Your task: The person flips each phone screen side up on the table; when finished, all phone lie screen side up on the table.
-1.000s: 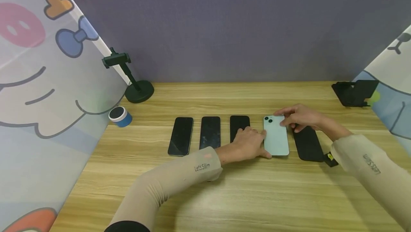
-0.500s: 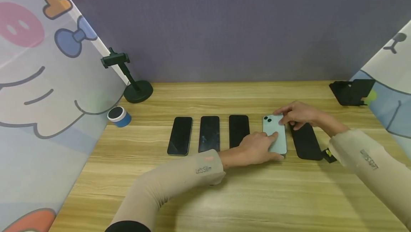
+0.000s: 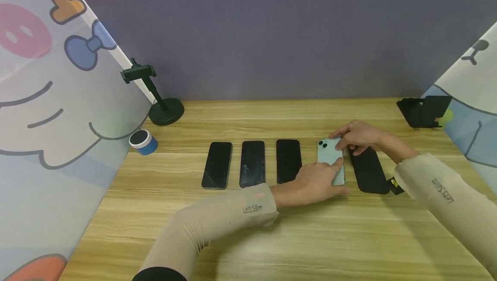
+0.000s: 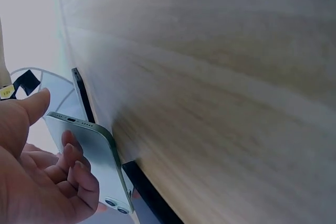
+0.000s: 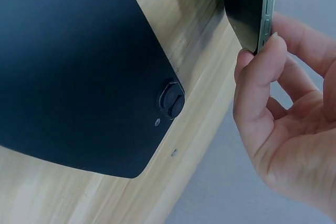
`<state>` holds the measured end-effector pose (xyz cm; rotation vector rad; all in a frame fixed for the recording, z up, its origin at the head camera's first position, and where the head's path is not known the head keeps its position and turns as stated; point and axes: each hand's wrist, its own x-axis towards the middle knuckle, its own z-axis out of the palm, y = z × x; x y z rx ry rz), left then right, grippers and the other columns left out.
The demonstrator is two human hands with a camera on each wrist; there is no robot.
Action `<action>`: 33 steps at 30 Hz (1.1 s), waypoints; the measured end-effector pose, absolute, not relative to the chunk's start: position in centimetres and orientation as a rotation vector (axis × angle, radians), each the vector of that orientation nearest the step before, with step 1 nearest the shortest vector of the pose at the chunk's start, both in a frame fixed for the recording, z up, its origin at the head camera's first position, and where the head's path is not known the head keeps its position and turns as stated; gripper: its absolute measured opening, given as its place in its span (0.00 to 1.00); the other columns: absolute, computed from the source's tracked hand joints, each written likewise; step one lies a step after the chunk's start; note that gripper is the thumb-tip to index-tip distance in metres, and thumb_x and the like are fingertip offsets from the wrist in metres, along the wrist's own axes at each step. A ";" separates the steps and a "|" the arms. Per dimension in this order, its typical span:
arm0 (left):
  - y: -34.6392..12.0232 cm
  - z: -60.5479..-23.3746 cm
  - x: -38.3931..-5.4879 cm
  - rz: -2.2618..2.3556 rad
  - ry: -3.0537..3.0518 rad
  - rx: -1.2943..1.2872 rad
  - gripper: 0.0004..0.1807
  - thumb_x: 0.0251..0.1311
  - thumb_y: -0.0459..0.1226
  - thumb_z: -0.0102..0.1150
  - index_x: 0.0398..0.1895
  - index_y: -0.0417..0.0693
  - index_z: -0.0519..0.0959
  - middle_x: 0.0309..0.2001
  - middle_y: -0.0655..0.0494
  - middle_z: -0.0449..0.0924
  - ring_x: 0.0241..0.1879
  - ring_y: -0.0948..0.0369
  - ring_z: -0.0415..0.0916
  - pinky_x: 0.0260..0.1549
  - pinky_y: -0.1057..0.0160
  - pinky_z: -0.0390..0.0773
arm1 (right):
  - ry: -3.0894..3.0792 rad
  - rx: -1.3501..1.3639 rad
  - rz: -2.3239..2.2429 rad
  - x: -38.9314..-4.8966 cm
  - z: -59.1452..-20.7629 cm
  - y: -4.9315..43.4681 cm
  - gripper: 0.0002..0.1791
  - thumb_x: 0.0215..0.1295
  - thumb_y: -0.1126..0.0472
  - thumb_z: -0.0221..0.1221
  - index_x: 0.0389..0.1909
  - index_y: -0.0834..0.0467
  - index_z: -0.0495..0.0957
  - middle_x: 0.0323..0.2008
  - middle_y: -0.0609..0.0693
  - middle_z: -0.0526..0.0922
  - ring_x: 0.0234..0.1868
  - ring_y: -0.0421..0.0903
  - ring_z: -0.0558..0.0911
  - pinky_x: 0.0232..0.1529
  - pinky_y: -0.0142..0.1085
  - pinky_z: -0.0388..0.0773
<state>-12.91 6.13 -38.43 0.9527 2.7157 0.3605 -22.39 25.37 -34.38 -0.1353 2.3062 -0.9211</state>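
A pale green phone point(image 3: 329, 152) is back side up, with two camera lenses at its top corner. My right hand point(image 3: 360, 136) pinches its upper right corner, and in the right wrist view the phone point(image 5: 245, 4) stands tilted off the wood. Over the lower end of the phone, my left hand point(image 3: 316, 181) reaches in from the left, index finger across the back. In the left wrist view the left thumb point(image 4: 37, 106) is apart from the bottom edge, with the other fingers bent in front of the back; whether they touch it is unclear.
Three black phones, left point(image 3: 216, 165), middle point(image 3: 253, 163) and right point(image 3: 288, 160), lie in a row. Another dark phone point(image 3: 368, 171) lies under my right wrist. Behind are a round-based stand point(image 3: 166, 110), a blue-and-white jar point(image 3: 143, 142) and a black folding stand point(image 3: 425, 112).
My left hand has slid rightward and slightly down, from the left side of the pale green phone to across its lower part. The right hand keeps its pinch on the corner.
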 end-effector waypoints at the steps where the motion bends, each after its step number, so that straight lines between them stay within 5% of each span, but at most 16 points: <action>1: 6.2 -38.5 -12.9 0.348 2.724 0.952 0.47 0.63 0.69 0.51 0.81 0.62 0.53 0.47 0.65 0.83 0.27 0.71 0.71 0.18 0.71 0.71 | 2.306 -0.134 -0.922 -22.4 -34.4 25.3 0.33 0.65 0.59 0.63 0.70 0.64 0.69 0.15 0.44 0.64 0.18 0.39 0.64 0.24 0.37 0.77; 8: 6.5 -38.8 -12.7 0.271 2.778 0.987 0.48 0.62 0.69 0.51 0.81 0.60 0.52 0.36 0.67 0.81 0.22 0.71 0.70 0.16 0.71 0.69 | 2.308 -0.131 -0.924 -22.4 -34.1 25.0 0.33 0.64 0.59 0.64 0.69 0.64 0.70 0.15 0.43 0.64 0.18 0.39 0.65 0.26 0.37 0.78; 20: 6.4 -38.8 -13.0 0.355 2.750 1.024 0.43 0.69 0.60 0.52 0.81 0.55 0.52 0.35 0.65 0.81 0.22 0.71 0.70 0.17 0.73 0.69 | 2.297 -0.112 -0.929 -22.4 -34.1 25.1 0.34 0.65 0.57 0.64 0.70 0.63 0.69 0.15 0.43 0.63 0.16 0.39 0.64 0.26 0.37 0.79; 26: 5.9 -38.8 -13.0 0.461 2.702 1.017 0.42 0.71 0.56 0.52 0.81 0.54 0.50 0.19 0.65 0.72 0.12 0.70 0.64 0.13 0.72 0.65 | 2.243 -0.106 -1.047 -22.1 -34.7 26.0 0.35 0.69 0.55 0.62 0.73 0.62 0.65 0.23 0.47 0.72 0.23 0.40 0.73 0.32 0.39 0.83; 33: 5.0 -38.7 -13.1 0.618 2.626 0.984 0.42 0.71 0.51 0.51 0.82 0.53 0.45 0.18 0.63 0.71 0.07 0.70 0.56 0.09 0.72 0.63 | 2.188 -0.114 -1.307 -21.4 -36.0 26.5 0.36 0.71 0.54 0.60 0.75 0.62 0.61 0.35 0.52 0.75 0.33 0.43 0.77 0.38 0.41 0.85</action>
